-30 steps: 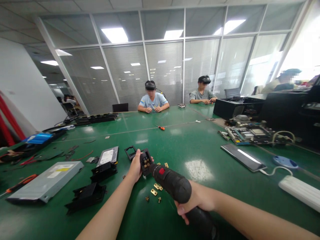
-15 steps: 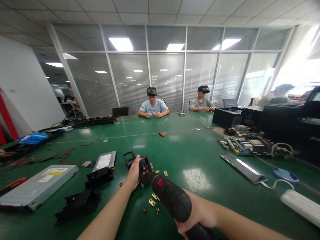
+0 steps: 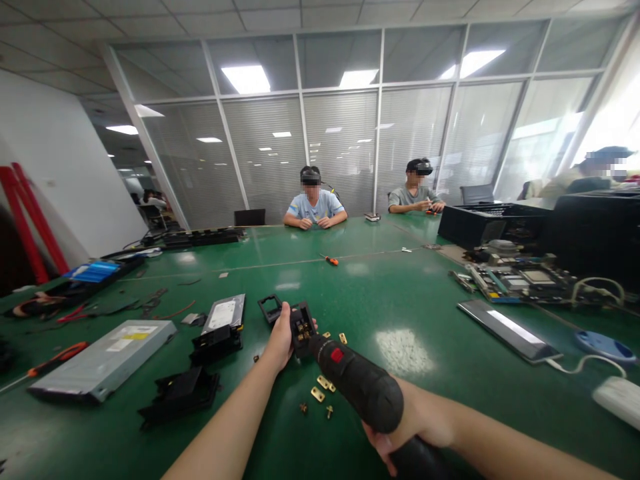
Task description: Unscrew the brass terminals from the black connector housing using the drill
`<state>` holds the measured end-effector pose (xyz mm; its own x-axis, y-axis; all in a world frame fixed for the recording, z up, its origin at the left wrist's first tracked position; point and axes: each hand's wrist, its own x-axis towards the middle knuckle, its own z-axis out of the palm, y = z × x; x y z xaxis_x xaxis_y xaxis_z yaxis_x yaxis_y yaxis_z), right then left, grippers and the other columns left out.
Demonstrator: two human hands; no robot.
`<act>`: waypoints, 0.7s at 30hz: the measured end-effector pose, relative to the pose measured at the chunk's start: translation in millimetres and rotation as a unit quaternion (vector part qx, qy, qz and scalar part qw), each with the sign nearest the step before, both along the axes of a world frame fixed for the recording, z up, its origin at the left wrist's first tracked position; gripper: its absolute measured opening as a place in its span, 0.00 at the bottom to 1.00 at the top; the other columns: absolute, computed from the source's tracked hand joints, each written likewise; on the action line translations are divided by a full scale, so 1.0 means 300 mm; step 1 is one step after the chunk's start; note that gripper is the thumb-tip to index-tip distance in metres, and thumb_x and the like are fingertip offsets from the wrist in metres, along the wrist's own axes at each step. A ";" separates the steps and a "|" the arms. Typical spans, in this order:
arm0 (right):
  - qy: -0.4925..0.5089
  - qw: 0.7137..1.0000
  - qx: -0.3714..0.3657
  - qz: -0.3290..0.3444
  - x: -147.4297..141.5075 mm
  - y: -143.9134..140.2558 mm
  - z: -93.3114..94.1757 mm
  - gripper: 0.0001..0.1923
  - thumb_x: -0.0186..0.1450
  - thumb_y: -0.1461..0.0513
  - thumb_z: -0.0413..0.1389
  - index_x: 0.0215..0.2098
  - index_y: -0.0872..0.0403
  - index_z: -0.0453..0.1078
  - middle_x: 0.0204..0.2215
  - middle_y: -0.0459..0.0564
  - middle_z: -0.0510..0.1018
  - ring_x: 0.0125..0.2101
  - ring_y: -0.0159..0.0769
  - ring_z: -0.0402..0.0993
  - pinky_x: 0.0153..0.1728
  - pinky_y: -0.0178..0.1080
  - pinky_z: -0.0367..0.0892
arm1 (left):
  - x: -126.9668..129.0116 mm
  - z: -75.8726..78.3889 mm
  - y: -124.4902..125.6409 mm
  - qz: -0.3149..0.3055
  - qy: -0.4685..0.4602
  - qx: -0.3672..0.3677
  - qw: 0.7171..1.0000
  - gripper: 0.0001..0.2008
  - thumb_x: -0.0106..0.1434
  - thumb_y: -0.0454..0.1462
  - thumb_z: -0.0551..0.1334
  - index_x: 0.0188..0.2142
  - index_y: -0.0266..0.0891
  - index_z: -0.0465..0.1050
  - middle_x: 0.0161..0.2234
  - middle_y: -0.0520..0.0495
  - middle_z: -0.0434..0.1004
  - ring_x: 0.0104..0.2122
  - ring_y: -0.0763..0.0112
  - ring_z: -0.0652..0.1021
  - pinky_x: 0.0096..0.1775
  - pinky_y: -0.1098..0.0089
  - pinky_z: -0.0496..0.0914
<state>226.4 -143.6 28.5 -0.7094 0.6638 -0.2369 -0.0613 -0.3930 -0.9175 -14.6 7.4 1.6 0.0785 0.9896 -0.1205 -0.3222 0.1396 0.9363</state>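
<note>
My left hand (image 3: 281, 340) is closed around a black plastic housing (image 3: 303, 313) with brass-coloured metal parts inside. My right hand (image 3: 411, 417) grips a black power drill (image 3: 363, 383) with a red mark on its body. The drill's front end points into the housing; its tip is too small to make out. Beyond my left thumb lies a black open frame (image 3: 271, 307). Small brass plates (image 3: 317, 395) are scattered beside and below the housing, with a brass screw (image 3: 329, 412) and a darker screw (image 3: 303, 408) nearest me.
On the left are black plastic parts (image 3: 180, 393), a hard drive (image 3: 225, 313), a grey metal drive (image 3: 107, 357) and a screwdriver (image 3: 60, 359). To the right lie a phone (image 3: 507, 330) on a cable and a circuit board (image 3: 530, 279). Co-workers (image 3: 315, 203) sit across the green table.
My view has turned a little, so the whole scene sits further right and slightly higher. Both hands keep their hold, and the drill stays against the housing.
</note>
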 end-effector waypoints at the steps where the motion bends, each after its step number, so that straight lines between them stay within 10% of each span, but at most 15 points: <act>1: 0.003 1.000 -0.001 0.001 0.002 0.001 0.002 0.33 0.38 0.59 0.79 0.38 0.55 0.72 0.17 0.40 0.77 0.15 0.31 0.73 0.15 0.29 0.65 | -0.001 -0.001 0.000 -0.002 -0.001 0.002 1.000 0.28 0.75 0.58 0.51 0.42 0.37 0.73 0.34 0.34 0.86 0.35 0.52 0.87 0.35 0.58 0.82; 21: 0.010 0.999 -0.033 -0.010 0.009 -0.016 0.001 0.41 0.36 0.63 0.80 0.46 0.56 0.71 0.21 0.40 0.79 0.18 0.30 0.75 0.20 0.32 0.75 | 0.006 -0.002 0.001 0.001 0.012 0.001 1.000 0.27 0.74 0.58 0.53 0.41 0.36 0.72 0.35 0.35 0.86 0.33 0.54 0.87 0.35 0.60 0.81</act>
